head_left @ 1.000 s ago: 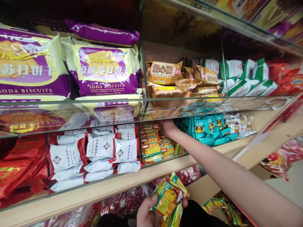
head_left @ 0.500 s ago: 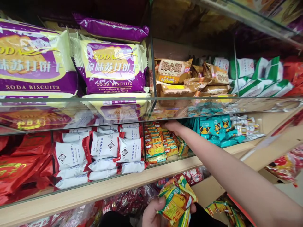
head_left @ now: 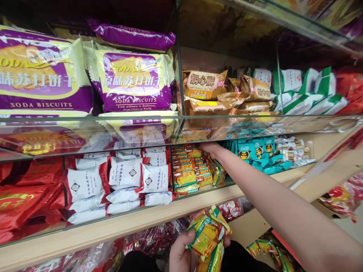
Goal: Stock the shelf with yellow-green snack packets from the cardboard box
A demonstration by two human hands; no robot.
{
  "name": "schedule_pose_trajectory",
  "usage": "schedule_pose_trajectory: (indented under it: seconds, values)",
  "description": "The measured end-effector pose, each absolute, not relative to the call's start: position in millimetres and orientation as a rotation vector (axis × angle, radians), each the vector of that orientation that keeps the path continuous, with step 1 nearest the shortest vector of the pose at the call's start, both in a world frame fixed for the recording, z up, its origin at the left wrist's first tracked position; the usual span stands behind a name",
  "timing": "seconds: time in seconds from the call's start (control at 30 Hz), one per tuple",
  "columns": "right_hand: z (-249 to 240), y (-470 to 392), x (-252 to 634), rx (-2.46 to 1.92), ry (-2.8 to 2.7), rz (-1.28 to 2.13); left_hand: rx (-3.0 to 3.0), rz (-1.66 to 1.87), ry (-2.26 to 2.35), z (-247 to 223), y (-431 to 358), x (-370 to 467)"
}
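Note:
At the bottom middle, my left hand [head_left: 183, 247] is closed round several yellow-and-green snack packets [head_left: 205, 240], with the thumb over their left side. My right hand [head_left: 211, 148] reaches into the lower shelf compartment at the back of a stack of small yellow-and-orange snack packets [head_left: 184, 174]. Its fingers are hidden under the glass shelf above and behind the stack, so what they touch cannot be seen. A few packets [head_left: 218, 173] lean on edge just below the right wrist.
White-and-red packets [head_left: 86, 185] fill the compartment on the left, teal packets [head_left: 258, 153] the one on the right. Above runs a glass shelf edge [head_left: 136, 130] with purple soda biscuit packs [head_left: 133, 79] and brown packets [head_left: 205, 85]. A wooden shelf edge [head_left: 113, 223] crosses below.
My right hand has shifted slightly to the right and down at the back of the compartment. My left hand has moved a little left with its packets, which have tilted slightly.

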State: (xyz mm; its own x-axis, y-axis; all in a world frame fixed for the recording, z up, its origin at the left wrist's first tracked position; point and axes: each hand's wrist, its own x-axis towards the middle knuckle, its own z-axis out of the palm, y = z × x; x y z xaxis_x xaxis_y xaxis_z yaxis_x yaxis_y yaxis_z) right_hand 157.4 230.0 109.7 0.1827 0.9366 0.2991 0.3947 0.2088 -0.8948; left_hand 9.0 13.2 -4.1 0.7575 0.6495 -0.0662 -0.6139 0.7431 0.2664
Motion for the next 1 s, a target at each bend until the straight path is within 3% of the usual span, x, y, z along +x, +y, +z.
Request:
schedule_pose_trajectory:
  seconds: [0.2, 0.4, 0.53, 0.73, 1.0]
  values:
    - [128, 163, 165, -1.406, -1.483, 0.442, 0.258, 0.737, 0.153, -12, 18, 8]
    - [103, 28, 160, -1.344, -1.743, 0.754, 0.197, 0.815, 0.342, 12, 12, 10]
    - [82, -2, 161, -1.4, -1.803, 0.762, 0.265, 0.82, 0.524, 21, 6, 14]
    - [63, -9, 169, -1.255, -1.335, 1.227, 0.389, 0.866, 0.469, 10, 0, 18]
    - [36, -20, 163, -1.191, -0.839, 1.221, 0.447, 0.895, 0.632, 22, 0, 19]
